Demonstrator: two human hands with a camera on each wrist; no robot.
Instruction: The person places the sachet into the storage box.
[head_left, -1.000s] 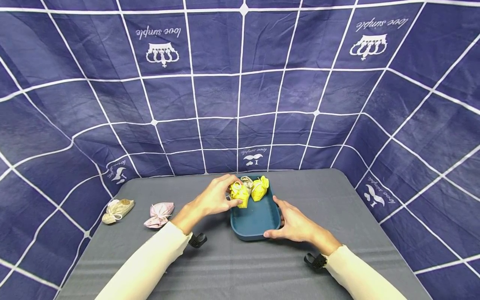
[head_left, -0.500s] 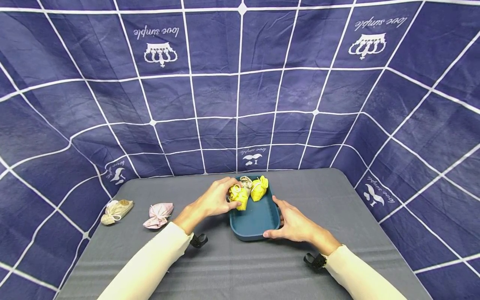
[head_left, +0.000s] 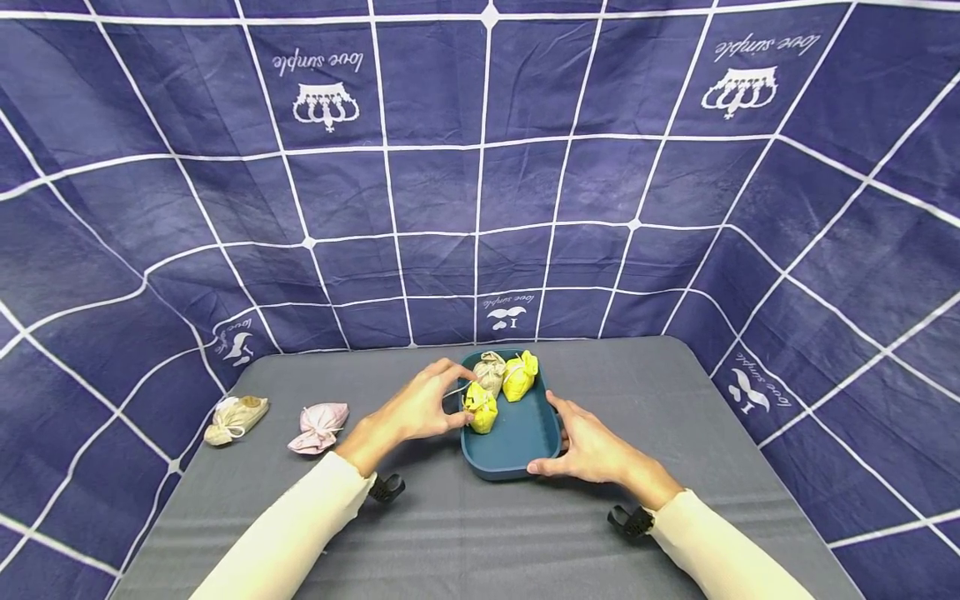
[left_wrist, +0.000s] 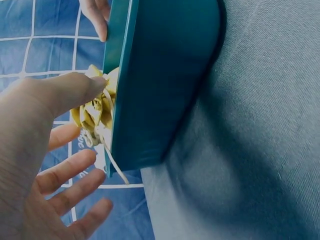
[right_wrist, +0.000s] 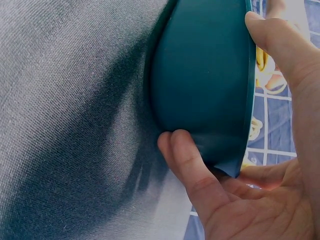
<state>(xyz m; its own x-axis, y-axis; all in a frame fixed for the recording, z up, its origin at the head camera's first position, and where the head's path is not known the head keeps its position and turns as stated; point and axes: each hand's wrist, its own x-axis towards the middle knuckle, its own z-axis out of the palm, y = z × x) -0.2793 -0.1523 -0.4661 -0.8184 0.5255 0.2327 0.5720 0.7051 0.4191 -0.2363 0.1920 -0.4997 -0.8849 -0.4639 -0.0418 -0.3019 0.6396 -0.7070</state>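
A blue-green rectangular tray (head_left: 510, 454) with rounded corners holds small tied cloth pouches. Two are yellow: one yellow pouch (head_left: 482, 408) lies at the tray's left side, the other yellow pouch (head_left: 519, 377) at the back right. Between them at the back sits a beige pouch (head_left: 491, 372). My left hand (head_left: 422, 408) hovers at the left rim with thumb and fingers spread around the nearer yellow pouch; its fingers look loose in the left wrist view. At the right front corner, my right hand (head_left: 588, 446) grips the tray, thumb at the rim (right_wrist: 250, 75) and fingertips against the outer wall.
To the left on the grey table (head_left: 465, 542) lie a pink pouch (head_left: 318, 428) and, farther left, another beige pouch (head_left: 236, 420). A blue curtain (head_left: 435, 192) with white grid lines stands behind the table and along both sides.
The left hand has let go of the yellow pouch, which now rests lower in the tray. Its fingers have spread and drawn slightly left. The right hand stays on the tray.
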